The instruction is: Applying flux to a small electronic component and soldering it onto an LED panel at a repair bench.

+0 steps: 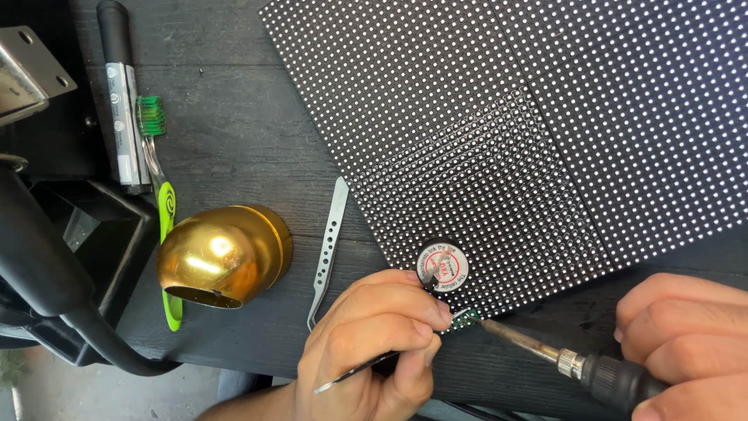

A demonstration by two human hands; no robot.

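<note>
Half the soldering iron [592, 366] off-frame.

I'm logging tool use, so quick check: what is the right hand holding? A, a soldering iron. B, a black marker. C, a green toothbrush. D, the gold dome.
A: the right hand grips the black handle of a soldering iron, its tip reaching the small green board at the LED panel's edge, beside the left hand.

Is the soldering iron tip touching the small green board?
Touching: the head view shows the soldering iron tip meeting the small green board edge, no gap visible.
</note>
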